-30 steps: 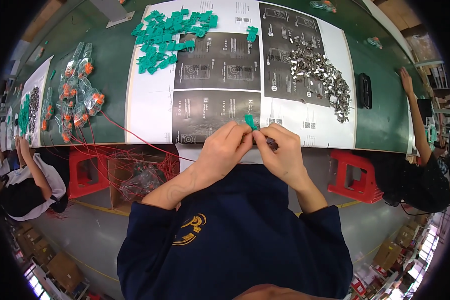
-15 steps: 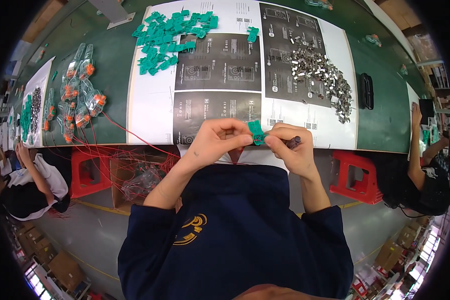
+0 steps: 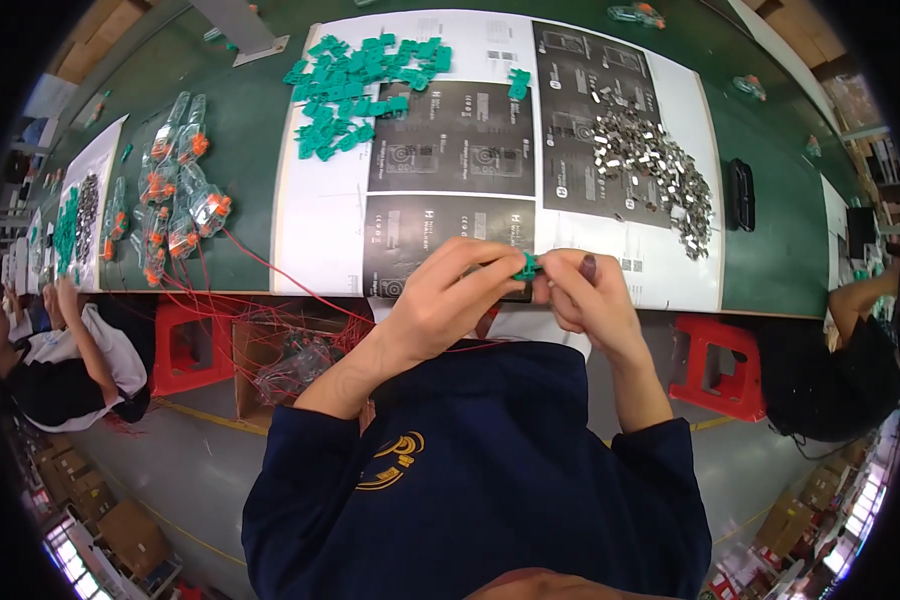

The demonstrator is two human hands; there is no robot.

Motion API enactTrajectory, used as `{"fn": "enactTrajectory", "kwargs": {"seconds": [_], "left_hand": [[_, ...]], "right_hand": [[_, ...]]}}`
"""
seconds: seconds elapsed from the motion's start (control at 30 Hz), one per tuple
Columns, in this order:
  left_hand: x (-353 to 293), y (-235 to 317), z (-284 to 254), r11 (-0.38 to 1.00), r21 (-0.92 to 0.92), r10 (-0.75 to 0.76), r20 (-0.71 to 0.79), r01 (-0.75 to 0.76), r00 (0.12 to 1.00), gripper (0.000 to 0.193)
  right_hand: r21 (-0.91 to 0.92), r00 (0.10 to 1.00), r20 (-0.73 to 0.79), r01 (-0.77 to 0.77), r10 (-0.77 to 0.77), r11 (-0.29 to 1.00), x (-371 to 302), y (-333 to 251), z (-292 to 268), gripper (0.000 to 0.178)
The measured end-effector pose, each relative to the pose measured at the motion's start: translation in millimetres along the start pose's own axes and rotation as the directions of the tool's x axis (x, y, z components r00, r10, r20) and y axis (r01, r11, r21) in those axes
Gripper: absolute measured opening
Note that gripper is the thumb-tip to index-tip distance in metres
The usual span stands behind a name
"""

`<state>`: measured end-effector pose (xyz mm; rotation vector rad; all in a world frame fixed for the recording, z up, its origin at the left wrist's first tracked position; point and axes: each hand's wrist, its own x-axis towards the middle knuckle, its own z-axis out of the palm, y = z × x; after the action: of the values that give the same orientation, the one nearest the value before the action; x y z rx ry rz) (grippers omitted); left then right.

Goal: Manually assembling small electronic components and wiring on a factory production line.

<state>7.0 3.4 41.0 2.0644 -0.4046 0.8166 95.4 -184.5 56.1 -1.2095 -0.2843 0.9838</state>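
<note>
Just past the table's near edge, my left hand [image 3: 442, 298] pinches a small green plastic part [image 3: 528, 267], its fingers covering most of it. My right hand [image 3: 602, 308] is closed around a dark-handled tool [image 3: 588, 269]; only the rounded handle end shows, above the index finger. My right fingertips meet the right side of the green part. Whether the tool's tip touches the part is hidden. Beyond my hands lies a loose heap of similar green parts [image 3: 345, 85], with one small green cluster [image 3: 519, 84] apart from it. Small shiny metal pieces [image 3: 675, 180] are scattered at right.
Clear plastic pieces with orange ends [image 3: 175, 185] lie at left, trailing red wires [image 3: 300, 287] over the table edge. A black case [image 3: 741, 195] rests at right. Red stools [image 3: 720, 368] [image 3: 185, 345] flank me. Co-workers sit on both sides. A metal post [image 3: 240, 30] stands far left.
The green part has turned in my left fingers and is now mostly covered. My right hand has tilted, so less of the tool handle shows. The whole view has shifted slightly.
</note>
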Motion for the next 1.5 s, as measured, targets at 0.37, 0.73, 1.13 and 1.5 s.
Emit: {"fn": "enactTrajectory", "kwargs": {"seconds": [0.37,0.73,1.13,1.5], "left_hand": [[6.0,24.9,-24.0,0.942,-0.289,-0.076,0.311,0.17,0.947,0.022],[4.0,-23.5,-106.5,0.931,0.185,-0.346,0.174,0.314,0.922,0.038],[-1.6,-101.9,-257.5,0.412,0.868,-0.771,0.17,0.276,0.614,0.069],[230.0,-192.2,-159.2,0.591,0.778,-0.528,0.17,0.216,0.832,0.041]], "right_hand": [[-0.767,0.795,0.508,0.593,-0.333,0.246,-22.2,-31.8,13.9,0.018],[-0.677,0.892,0.208,0.427,-0.401,0.6,-6.6,-63.7,-35.5,0.003],[-0.158,0.447,-0.699,0.665,-0.558,0.73,-71.8,-225.7,-372.8,0.028],[-0.162,0.348,-0.85,0.542,-0.395,0.825,-31.1,-237.7,-550.4,0.022]]}}
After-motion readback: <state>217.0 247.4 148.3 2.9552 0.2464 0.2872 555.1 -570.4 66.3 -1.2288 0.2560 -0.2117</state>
